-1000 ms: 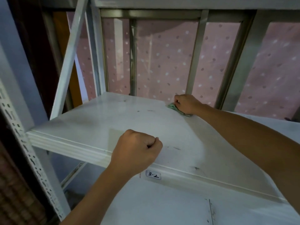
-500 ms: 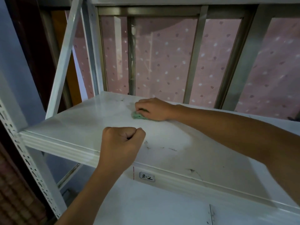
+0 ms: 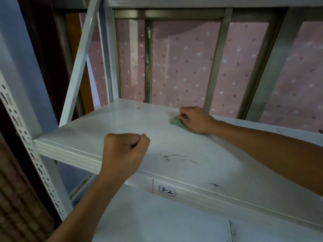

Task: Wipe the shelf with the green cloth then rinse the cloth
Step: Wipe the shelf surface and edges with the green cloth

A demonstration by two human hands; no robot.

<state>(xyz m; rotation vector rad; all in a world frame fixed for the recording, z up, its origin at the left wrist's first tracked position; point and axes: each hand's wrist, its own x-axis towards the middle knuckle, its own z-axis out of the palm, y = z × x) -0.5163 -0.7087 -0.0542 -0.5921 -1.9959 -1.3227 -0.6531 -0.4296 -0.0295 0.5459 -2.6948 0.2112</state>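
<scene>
One green cloth (image 3: pixel 176 122) lies bunched near the back edge of the shelf (image 3: pixel 122 123), gripped by the curled fingers of the right hand (image 3: pixel 194 119). The left hand (image 3: pixel 125 151) is an empty fist at the front lip. Firm, overlapping strokes toward the dark scuffs (image 3: pixel 180 158) would probably serve best.

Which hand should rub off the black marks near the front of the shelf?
Probably the right hand: it holds the green cloth on the shelf. The left hand is an empty fist.
</scene>
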